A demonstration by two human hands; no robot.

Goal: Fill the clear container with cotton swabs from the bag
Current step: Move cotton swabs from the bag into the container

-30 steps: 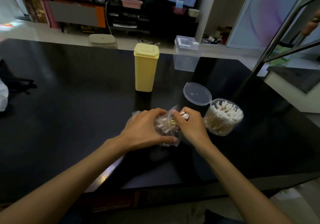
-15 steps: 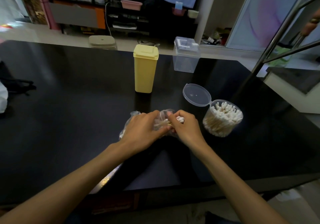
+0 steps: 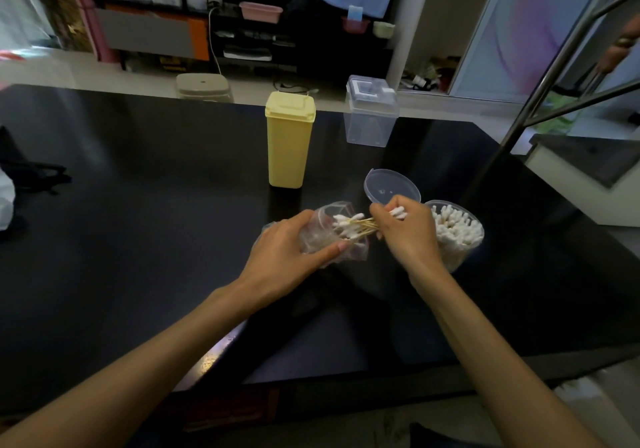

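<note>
My left hand (image 3: 287, 257) holds the soft bag (image 3: 325, 236) near the desk's (image 3: 138, 239) right edge. My right hand (image 3: 405, 236) pinches a bunch of swabs (image 3: 353, 227) by the thin sticks. They look light and bendy, so I grip the middle. The tub (image 3: 457, 236) sits just beside, nearly full.

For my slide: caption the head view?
Left hand holds clear plastic bag; right hand pulls white-tipped cotton swabs beside swab-filled round clear container.
</note>
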